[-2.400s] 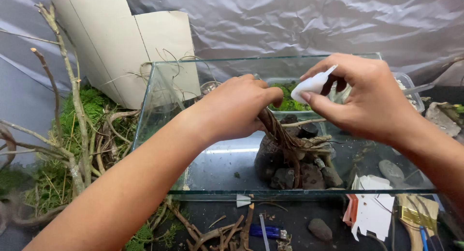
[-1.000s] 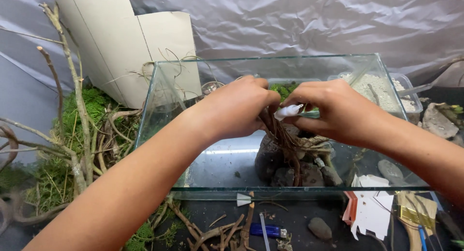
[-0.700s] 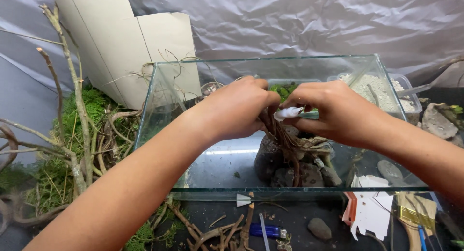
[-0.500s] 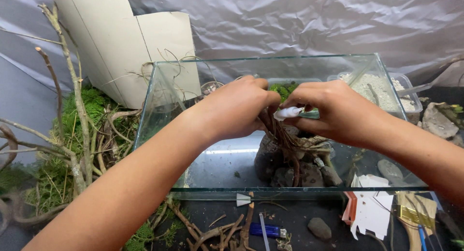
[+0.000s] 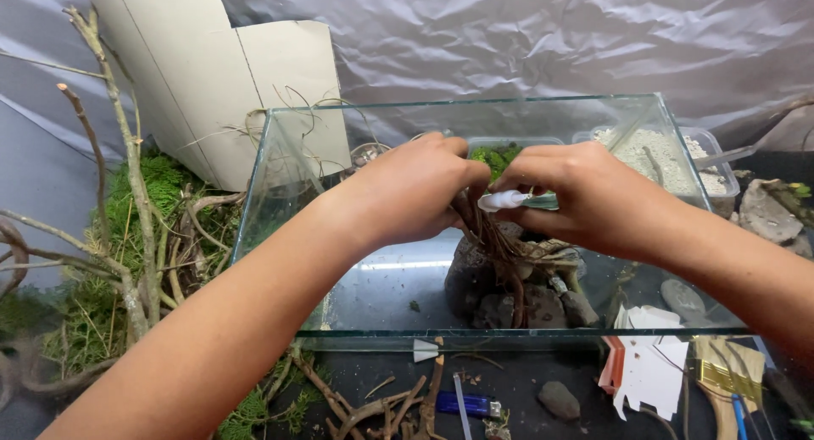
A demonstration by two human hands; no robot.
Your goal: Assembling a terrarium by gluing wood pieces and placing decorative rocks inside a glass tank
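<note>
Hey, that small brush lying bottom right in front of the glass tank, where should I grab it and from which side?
Probably by the wooden handle of the brush, coming from above. It lies flat on the dark table with its metal band and bristles toward the tank, so the handle points toward you, though its end runs out of frame. White card pieces crowd its left side.

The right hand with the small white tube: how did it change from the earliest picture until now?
The right hand came down from above the glass tank and brought the white tube to the roots, beside the left hand. The left hand kept holding the roots; tank and rocks stayed.
</note>
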